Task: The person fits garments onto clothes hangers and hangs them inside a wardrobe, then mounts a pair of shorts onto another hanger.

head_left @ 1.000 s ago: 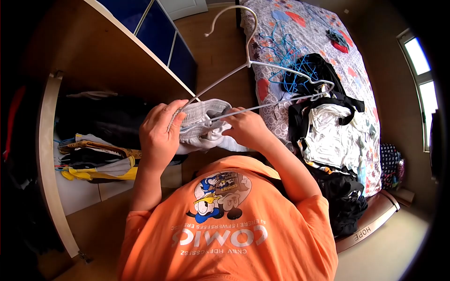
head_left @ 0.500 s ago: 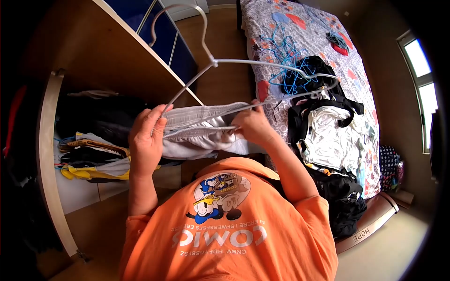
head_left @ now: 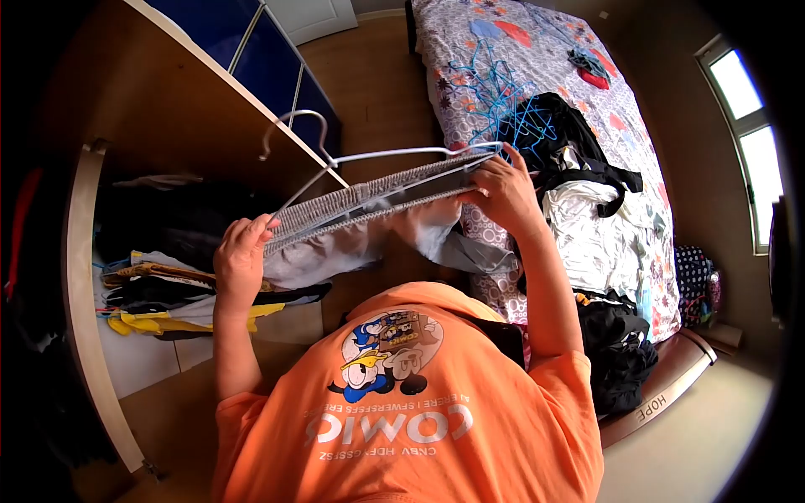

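A light grey pair of trousers or shorts (head_left: 323,251) with a ribbed elastic waistband is stretched sideways in front of my chest. Inside the waistband lies the lower part of a pale metal hanger (head_left: 390,154), its hook rising at the upper left. My left hand (head_left: 241,256) pinches the waistband's left end against the hanger. At the other end, my right hand (head_left: 507,191) is closed on the waistband beside the hanger's right corner. The grey fabric hangs loosely below, its legs partly blurred.
Folded clothes (head_left: 176,289) fill an open wardrobe (head_left: 113,335) on the left. On the right, a bed (head_left: 470,92) with a patterned cover bears a tangle of blue hangers (head_left: 495,92), white clothing (head_left: 595,239) and black clothing (head_left: 616,356). A window (head_left: 759,159) is at far right.
My right hand has moved right and up, pulling the waistband out to the hanger's right corner. The hanger has dropped lower, and the waistband is now stretched wide along it.
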Tool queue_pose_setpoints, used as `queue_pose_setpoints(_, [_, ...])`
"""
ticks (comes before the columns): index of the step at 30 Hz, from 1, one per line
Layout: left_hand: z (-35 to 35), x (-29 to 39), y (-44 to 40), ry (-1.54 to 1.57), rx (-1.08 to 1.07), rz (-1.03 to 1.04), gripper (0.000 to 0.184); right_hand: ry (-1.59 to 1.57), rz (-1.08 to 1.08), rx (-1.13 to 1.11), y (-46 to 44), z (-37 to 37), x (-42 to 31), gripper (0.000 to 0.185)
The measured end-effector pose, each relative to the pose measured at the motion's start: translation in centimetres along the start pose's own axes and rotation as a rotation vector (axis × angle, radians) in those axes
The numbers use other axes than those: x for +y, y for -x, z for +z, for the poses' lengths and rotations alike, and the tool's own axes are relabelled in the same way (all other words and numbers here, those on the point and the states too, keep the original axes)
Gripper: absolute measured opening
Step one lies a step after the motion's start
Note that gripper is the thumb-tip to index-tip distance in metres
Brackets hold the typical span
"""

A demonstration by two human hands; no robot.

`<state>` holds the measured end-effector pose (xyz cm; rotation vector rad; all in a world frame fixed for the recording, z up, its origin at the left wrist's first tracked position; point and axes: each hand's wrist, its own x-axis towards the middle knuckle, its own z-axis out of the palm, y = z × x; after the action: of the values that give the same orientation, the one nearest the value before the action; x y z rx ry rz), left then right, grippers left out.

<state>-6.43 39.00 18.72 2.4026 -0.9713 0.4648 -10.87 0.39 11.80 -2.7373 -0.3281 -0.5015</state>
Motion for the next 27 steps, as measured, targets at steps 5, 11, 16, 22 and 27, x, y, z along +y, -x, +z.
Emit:
queue_pose_setpoints(5, [-0.9, -0.2, 0.0, -0.037, -0.029, 0.034, 0.037, 0.024, -0.031, 0.019, 0.3, -1.9, 0.5, 0.022])
queue_pose_setpoints(11, [-1.6, 0.0, -0.3, -0.033, -0.046, 0.025, 0.037, 0.049, -0.027, 0.027, 0.2, -3.0, 0.7, 0.022])
queue_pose_setpoints(16, [-1.9, -0.3, -0.2, -0.007, -0.062, 0.005, 0.035, 0.057, -0.04, 0.04, 0.0, -3.7, 0.4, 0.025])
queue_pose_setpoints(22, [-2.3, -0.2, -0.2, -0.056, -0.109, -0.023, 0.034, 0.107, -0.06, 0.04, -0.4, -4.2, 0.1, 0.027])
queue_pose_setpoints(27, [-1.9, 0.6, -0.6, -0.069, -0.107, -0.049, 0.033, 0.085, -0.127, 0.067, -1.5, -4.1, -1.1, 0.024])
